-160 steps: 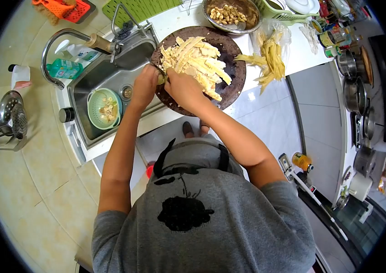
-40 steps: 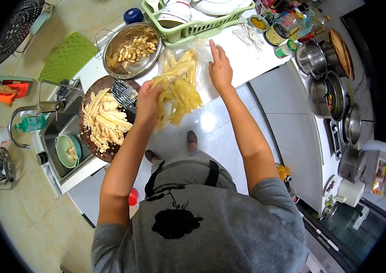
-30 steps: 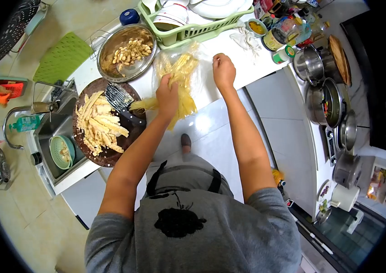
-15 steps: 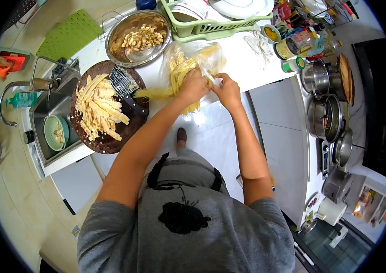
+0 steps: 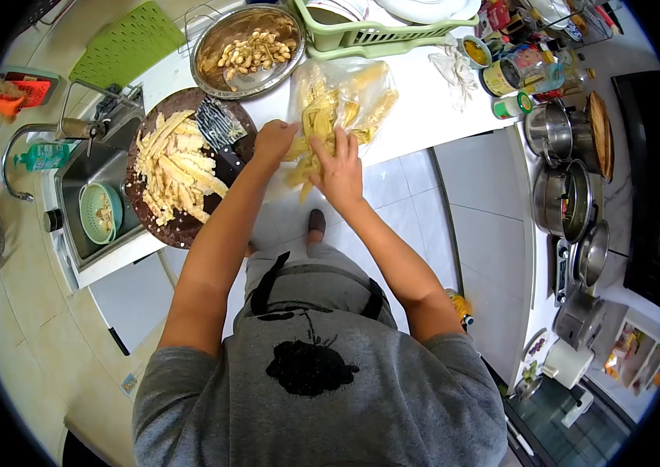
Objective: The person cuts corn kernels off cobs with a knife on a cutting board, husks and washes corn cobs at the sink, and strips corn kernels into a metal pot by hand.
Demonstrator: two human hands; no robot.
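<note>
A clear plastic bag (image 5: 377, 89) of long yellow strips (image 5: 319, 117) lies at the front edge of the counter, with some strips hanging over it. My right hand (image 5: 339, 170) rests on the strips with its fingers spread. At the bag's left side, my left hand (image 5: 275, 142) is closed; what its fingers grip is hidden. Left of that hand is a round dark chopping board (image 5: 182, 233) heaped with pale yellow cut strips (image 5: 174, 159). A cleaver (image 5: 219, 123) lies across the board's right part, its blade speckled with bits and its black handle towards my left hand.
Behind the board stands a metal bowl (image 5: 296, 74) of peanut-like pieces. A green dish rack (image 5: 384, 37) is at the back. The sink (image 5: 126, 214) holds a green basket (image 5: 118, 210). Jars, bottles and pots (image 5: 552, 198) line the right counter.
My hands have moved apart: the left went left to the bag's side, the right came down over the strips and spread its fingers. Strips that lay by the cleaver handle are now at the bag.
</note>
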